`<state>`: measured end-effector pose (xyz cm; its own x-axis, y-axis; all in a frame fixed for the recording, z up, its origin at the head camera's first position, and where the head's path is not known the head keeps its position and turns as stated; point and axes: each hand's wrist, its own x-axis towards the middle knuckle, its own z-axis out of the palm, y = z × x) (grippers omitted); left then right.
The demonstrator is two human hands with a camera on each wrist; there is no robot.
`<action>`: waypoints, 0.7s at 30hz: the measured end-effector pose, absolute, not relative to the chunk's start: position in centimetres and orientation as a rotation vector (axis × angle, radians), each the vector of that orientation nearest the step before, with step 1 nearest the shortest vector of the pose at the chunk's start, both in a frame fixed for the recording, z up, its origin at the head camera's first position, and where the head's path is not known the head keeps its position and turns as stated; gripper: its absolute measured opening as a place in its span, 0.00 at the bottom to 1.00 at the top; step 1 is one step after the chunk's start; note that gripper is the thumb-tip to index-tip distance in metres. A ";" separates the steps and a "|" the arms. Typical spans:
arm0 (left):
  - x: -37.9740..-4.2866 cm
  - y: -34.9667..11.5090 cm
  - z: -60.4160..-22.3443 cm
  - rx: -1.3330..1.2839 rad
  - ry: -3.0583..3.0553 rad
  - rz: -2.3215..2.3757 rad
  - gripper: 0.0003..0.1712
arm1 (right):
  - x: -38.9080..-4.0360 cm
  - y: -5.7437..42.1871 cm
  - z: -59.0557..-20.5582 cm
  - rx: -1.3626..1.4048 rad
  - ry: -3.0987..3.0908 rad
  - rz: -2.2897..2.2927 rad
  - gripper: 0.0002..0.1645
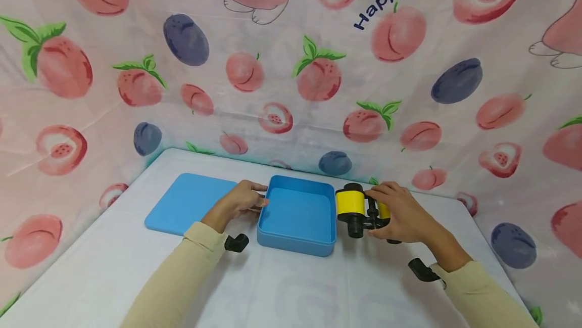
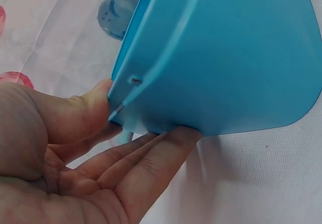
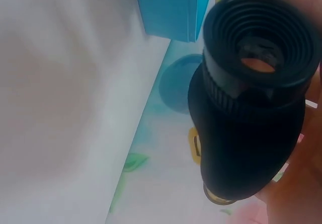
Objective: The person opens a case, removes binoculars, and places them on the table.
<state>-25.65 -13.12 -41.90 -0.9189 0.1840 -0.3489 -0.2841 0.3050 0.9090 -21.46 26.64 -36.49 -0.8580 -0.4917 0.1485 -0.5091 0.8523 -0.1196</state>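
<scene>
My left hand (image 1: 243, 199) holds the left side of a shallow blue box (image 1: 295, 247). In the left wrist view its thumb (image 2: 85, 110) lies at the rim and the fingertips meet the lower edge of the wall. To the right of the box, my right hand (image 1: 402, 212) grips a pair of yellow and black binoculars (image 1: 351, 202) just above the table. One round black eyepiece of the binoculars (image 3: 259, 53) faces the camera in the right wrist view; much of the hand is outside that view. The box's inside floor shows bare.
A flat blue lid (image 1: 191, 201) lies on the white table (image 1: 291, 292) left of the box, partly behind the left hand. Fruit-patterned cloth (image 1: 282, 75) rises behind the table and at both sides. A black wrist camera mount sits at each sleeve.
</scene>
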 end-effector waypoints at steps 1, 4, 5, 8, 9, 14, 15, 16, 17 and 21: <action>-25.6 -13.1 -41.9 -0.091 2.187 1.649 0.33 | -21.4 26.8 -36.5 0.789 -2.915 0.237 0.54; -25.7 -13.0 -41.9 -0.104 2.177 1.659 0.33 | -21.4 27.2 -36.6 0.789 -2.915 0.243 0.54; -25.7 -13.0 -41.9 -0.109 2.175 1.660 0.34 | -21.3 27.3 -36.6 0.786 -2.916 0.244 0.54; -25.8 -13.0 -41.9 -0.127 2.168 1.666 0.34 | -21.3 27.7 -36.6 0.774 -2.916 0.248 0.54; -25.8 -13.0 -41.9 -0.129 2.169 1.662 0.34 | -21.3 27.8 -36.7 0.771 -2.916 0.248 0.54; -25.9 -13.0 -41.9 -0.131 2.177 1.651 0.34 | -21.2 28.6 -36.8 0.768 -2.912 0.265 0.53; -25.9 -13.0 -41.9 -0.130 2.180 1.650 0.34 | -21.2 28.7 -36.9 0.771 -2.909 0.271 0.53; -25.9 -13.0 -41.9 -0.130 2.181 1.650 0.34 | -21.2 28.9 -36.9 0.774 -2.907 0.278 0.53; -25.9 -13.0 -41.9 -0.129 2.185 1.646 0.33 | -21.2 29.0 -36.9 0.775 -2.905 0.283 0.53; -25.9 -13.0 -41.9 -0.126 2.192 1.636 0.33 | -21.3 29.2 -37.0 0.781 -2.909 0.300 0.53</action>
<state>-25.91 -13.04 -41.91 -0.9156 0.1642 -0.3672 -0.3054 0.3103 0.9002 -21.27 29.24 -37.00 -0.8608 -0.4828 0.1611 -0.5056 0.8477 -0.1604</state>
